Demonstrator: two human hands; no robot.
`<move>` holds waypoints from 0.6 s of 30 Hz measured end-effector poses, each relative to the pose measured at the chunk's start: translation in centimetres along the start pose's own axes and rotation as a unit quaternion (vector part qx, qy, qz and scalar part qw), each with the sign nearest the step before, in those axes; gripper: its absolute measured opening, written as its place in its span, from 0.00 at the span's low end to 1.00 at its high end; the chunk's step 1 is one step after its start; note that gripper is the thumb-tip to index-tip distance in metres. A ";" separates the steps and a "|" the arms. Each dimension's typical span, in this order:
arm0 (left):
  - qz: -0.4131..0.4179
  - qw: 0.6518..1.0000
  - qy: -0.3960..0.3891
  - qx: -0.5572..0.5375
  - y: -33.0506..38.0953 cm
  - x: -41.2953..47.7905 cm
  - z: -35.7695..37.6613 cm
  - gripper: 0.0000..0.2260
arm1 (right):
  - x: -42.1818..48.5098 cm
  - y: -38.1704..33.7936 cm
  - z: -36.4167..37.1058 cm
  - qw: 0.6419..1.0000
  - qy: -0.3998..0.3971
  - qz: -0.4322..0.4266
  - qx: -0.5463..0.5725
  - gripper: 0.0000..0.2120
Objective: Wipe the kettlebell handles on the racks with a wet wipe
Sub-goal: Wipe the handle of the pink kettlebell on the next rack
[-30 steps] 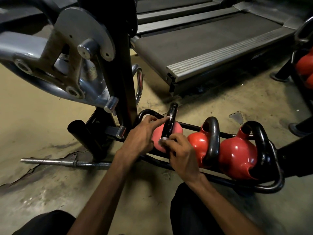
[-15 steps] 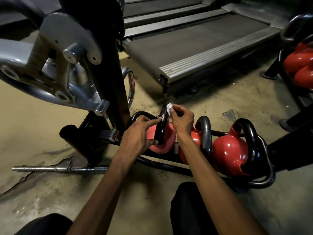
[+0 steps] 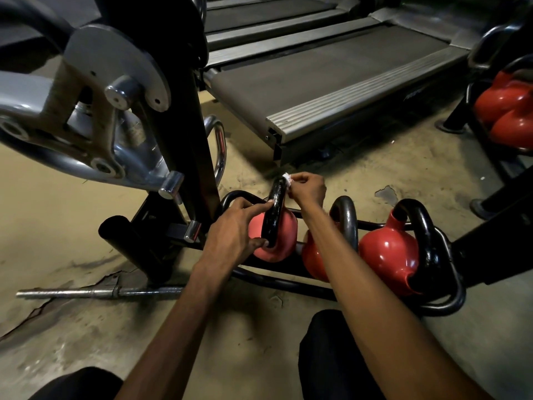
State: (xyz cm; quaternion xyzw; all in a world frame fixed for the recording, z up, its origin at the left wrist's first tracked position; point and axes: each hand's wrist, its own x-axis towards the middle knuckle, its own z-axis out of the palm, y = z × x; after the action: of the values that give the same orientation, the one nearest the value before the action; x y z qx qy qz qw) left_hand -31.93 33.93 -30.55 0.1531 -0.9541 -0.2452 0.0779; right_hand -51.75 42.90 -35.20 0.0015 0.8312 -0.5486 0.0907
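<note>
1. Right hand [image 3: 307, 189]: fingers curled, pinching a small white wipe [image 3: 287, 176] at the fingertips. The wipe is pressed to the top of the handle [image 3: 276, 212].
2. Left hand [image 3: 233, 235]: not closed round anything. The forefinger is stretched straight to touch the handle's left side high up, and the thumb tip touches its lower end. The other fingers lie loosely bent.
3. Handle: black and glossy, standing upright on the left kettlebell [image 3: 284, 238], which has a pinkish-red body.
4. Rack [image 3: 288, 281]: a low frame of black tube on the floor. The left kettlebell sits at its left end.
5. Middle kettlebell [image 3: 315, 258]: red with a black handle, just beside the first and partly hidden by the right forearm.
6. Right kettlebell [image 3: 386, 255]: red and shiny with a black handle, at the rack's right end.
7. Steel bar [image 3: 86, 293]: lies flat on the floor, left of the rack.
8. Machine [image 3: 101, 111]: grey metal arms and a black post, behind and left of the rack.
9. Treadmill [image 3: 331, 82]: its grey deck lies beyond the rack.
10. Second rack [image 3: 484, 53]: at the right edge, holding more red kettlebells [image 3: 507, 105].
11. Floor [image 3: 57, 226]: worn and tan, cracked at lower left.
</note>
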 end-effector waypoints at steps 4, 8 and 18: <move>0.001 1.000 -0.001 0.001 -0.1 0.0 0.1 0.38 | -2.5 0.4 0.5 0.996 0.038 0.064 0.055 0.10; -0.007 1.000 -0.002 0.006 0.0 0.0 0.1 0.39 | -3.1 -0.2 1.4 0.927 -0.044 0.259 0.266 0.02; -0.004 1.000 0.002 0.008 0.1 0.1 -0.1 0.38 | -5.7 -0.5 -1.0 0.841 -0.128 0.273 0.448 0.18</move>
State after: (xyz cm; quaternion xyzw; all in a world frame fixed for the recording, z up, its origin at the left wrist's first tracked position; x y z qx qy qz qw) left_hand -32.01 33.94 -30.42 0.1575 -0.9552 -0.2380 0.0777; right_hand -46.29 44.15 -33.50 0.1984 0.4415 -0.8095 0.3321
